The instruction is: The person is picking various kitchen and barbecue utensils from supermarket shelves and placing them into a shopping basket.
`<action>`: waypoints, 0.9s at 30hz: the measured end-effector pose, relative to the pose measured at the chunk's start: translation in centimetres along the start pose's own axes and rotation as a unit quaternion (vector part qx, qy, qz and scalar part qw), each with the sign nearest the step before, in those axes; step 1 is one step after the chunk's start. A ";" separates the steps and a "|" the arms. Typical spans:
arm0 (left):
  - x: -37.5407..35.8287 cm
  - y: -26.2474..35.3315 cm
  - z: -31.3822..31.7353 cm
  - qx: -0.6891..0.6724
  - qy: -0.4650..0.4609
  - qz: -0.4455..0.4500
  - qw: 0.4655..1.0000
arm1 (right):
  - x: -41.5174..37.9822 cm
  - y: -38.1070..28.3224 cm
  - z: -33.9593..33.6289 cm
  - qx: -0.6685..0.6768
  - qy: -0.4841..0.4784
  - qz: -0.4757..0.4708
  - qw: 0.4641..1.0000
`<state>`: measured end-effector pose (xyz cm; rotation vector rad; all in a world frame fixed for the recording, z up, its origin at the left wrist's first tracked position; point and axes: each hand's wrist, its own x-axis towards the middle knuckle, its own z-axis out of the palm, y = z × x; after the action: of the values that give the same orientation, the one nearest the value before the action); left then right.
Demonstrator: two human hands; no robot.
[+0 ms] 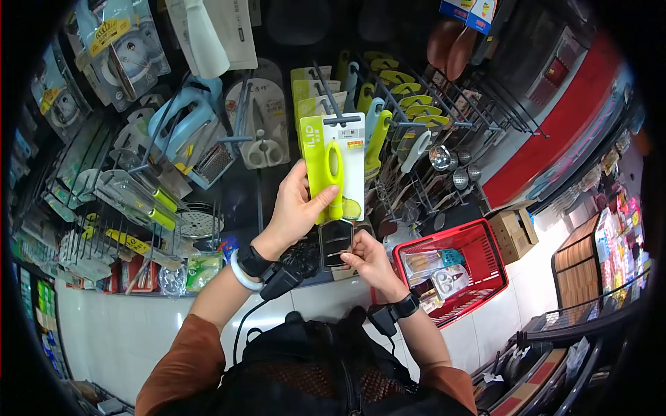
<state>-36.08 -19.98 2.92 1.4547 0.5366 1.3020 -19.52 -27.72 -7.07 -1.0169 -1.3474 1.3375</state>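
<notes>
A carded slicer with a bright green loop handle and a wide black-framed head hangs from a metal display hook. Its green and white card carries a picture of cut cucumber. My left hand grips the card from the left, thumb across the handle and fingers behind. At the lower end, my right hand pinches the edge of the black head between thumb and fingers. More green and white cards hang behind it on the same hook.
A red shopping basket with packaged goods stands at the right, beside a cardboard box. Blue graters and carded scissors hang to the left. Ladles and strainers hang at the right, among protruding hooks.
</notes>
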 end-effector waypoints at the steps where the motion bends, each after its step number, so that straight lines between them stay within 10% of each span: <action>1: 0.3 -0.1 -0.1 0.002 0.003 -0.005 1.000 | 0.1 0.0 0.0 0.002 0.004 0.001 1.000; 8: 1.4 -1.7 -0.5 0.014 0.021 -0.034 0.999 | 0.5 1.0 -0.9 -0.071 0.030 -0.009 0.997; 17: 2.9 -7.0 -3.9 0.032 0.079 -0.036 0.996 | -6.2 9.4 -15.3 -0.199 0.422 0.006 0.884; 25: -2.1 -5.9 -5.9 0.151 0.146 -0.088 0.974 | -17.1 22.4 -27.5 -0.145 0.553 0.547 0.611; 27: -3.7 -5.0 -5.8 0.160 0.174 -0.106 0.966 | -18.4 23.5 -29.1 -0.123 0.487 0.573 0.648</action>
<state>-40.87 -19.10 -4.00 1.3818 1.1479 1.3474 11.23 -38.33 -33.13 -2.5268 0.1234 0.9887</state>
